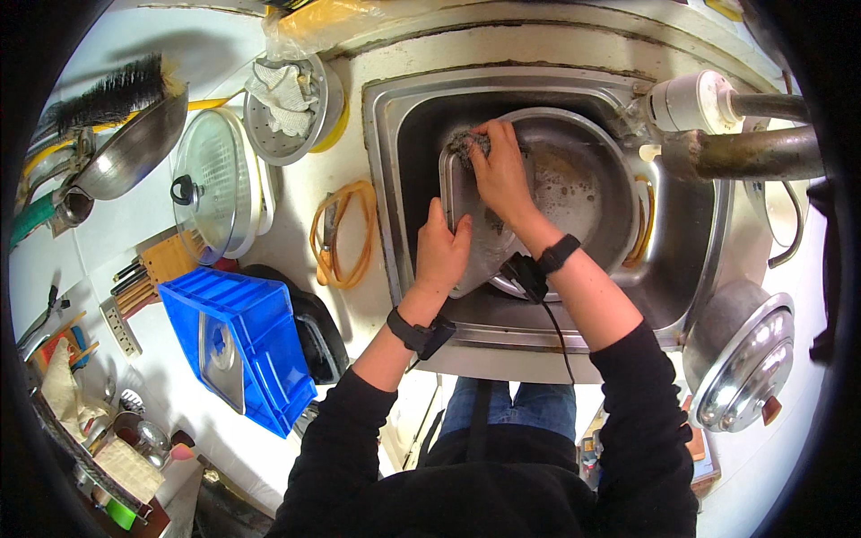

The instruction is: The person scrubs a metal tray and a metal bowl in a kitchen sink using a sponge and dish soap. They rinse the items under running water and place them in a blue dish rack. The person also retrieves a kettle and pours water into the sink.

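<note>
My left hand (442,250) grips the near-left rim of a rectangular metal tray (473,259), which is tilted inside a stainless steel sink (679,282). At the tray's far corner, my right hand (499,165) presses a grey steel wool scourer (464,144) against the rim. Behind and to the right of the tray lies a wide round metal basin (572,181), with brownish spots on its wet bottom. Part of the basin is hidden by the tray and my right forearm. Both wrists wear black bands with small devices, and a cable hangs from the right one.
Left of the sink lie a coiled tan hose (368,235), a colander (269,144) holding a cloth, a glass lid (208,181) and a blue plastic crate (235,329). Thick pipes (753,153) jut in from the right, above a lidded metal pot (740,363).
</note>
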A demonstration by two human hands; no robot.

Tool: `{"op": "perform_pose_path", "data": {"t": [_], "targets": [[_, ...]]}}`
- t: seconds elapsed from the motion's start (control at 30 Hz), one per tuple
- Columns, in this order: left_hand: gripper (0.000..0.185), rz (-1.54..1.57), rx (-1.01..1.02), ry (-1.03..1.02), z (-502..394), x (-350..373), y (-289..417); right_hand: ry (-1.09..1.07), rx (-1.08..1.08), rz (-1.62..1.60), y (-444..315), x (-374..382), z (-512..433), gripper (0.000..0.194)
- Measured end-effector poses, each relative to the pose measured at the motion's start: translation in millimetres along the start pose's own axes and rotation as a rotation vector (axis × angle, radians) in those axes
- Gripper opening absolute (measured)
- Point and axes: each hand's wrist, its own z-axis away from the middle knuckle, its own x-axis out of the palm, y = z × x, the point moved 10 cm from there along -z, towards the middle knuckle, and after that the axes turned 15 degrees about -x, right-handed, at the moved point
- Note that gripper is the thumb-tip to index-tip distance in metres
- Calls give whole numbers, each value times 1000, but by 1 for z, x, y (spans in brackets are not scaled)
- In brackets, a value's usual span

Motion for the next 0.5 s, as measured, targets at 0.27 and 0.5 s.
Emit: {"op": "perform_pose_path", "data": {"t": [0.27, 0.5], "targets": [[25, -9, 11, 23, 7, -2, -2, -25, -5, 14, 4, 5, -1, 25], [30, -55, -163, -25, 2, 3, -28, -76, 19, -9, 8, 17, 5, 24]]}}
